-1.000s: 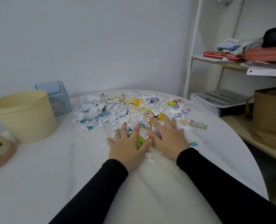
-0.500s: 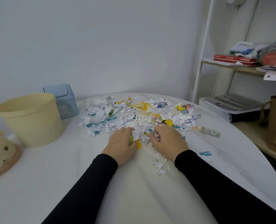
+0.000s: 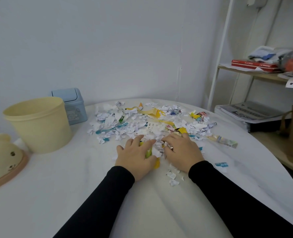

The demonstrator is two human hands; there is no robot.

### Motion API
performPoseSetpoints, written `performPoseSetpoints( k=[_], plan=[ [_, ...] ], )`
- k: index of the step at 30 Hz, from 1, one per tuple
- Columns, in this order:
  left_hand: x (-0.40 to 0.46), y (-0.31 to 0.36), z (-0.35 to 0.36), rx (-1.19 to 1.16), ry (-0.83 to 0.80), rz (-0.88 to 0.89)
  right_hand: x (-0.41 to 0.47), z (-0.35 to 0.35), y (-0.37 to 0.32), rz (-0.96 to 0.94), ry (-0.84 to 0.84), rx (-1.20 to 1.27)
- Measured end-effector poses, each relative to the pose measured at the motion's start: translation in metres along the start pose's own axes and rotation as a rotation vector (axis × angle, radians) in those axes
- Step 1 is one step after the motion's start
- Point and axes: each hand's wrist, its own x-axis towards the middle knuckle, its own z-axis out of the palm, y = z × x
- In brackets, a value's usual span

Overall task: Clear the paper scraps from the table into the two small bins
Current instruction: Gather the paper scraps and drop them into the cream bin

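Both palms pressing down, left hand [image 3: 135, 156] and right hand [image 3: 182, 152] curling fingers around paper scraps [image 3: 156, 148], forearms angling inward.

Paper scraps [image 3: 142, 121] piled on bench [image 3: 73, 194], far middle. Left hand [image 3: 135, 157] and right hand [image 3: 181, 152] side by side on near edge of pile, scraps between them. Few loose scraps [image 3: 173, 177] at 6 o'clock from right hand. Open bin [image 3: 37, 124] at 9 o'clock from pile. Lidded bin [image 3: 73, 107] just behind it, at 1 o'clock. Bear lid [image 3: 3, 158] at 7 o'clock from open bin. Shelf [image 3: 253, 74] off bench at 3 o'clock.
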Motion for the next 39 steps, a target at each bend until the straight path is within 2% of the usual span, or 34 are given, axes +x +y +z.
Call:
performPoseSetpoints(
  k=[5,9,16,20,24,28,35,39],
  plan=[
    [0.0,0.006,0.007,0.037,0.034,-0.081,-0.001,0.002,0.0,0.025,0.056,-0.005],
    [0.004,0.005,0.013,0.075,0.139,-0.065,0.0,0.001,-0.002,0.033,0.039,0.027],
    [0.006,0.004,0.008,-0.114,0.198,-0.002,-0.003,-0.006,-0.003,0.069,0.05,0.1],
    [0.005,-0.001,0.002,-0.136,0.233,-0.004,-0.007,-0.011,-0.007,0.101,0.078,0.146],
    [0.001,-0.002,-0.001,-0.304,0.311,-0.027,-0.009,-0.018,-0.011,0.15,0.135,0.273],
    [-0.005,-0.006,-0.004,-0.527,0.425,-0.121,-0.009,-0.025,-0.022,0.141,0.218,0.436],
    [-0.023,-0.021,-0.016,-0.674,0.561,-0.233,-0.002,-0.036,-0.063,0.086,0.311,0.675],
    [-0.031,-0.034,-0.022,-0.79,0.62,-0.305,0.005,-0.035,-0.083,0.067,0.284,0.756]
  ],
)
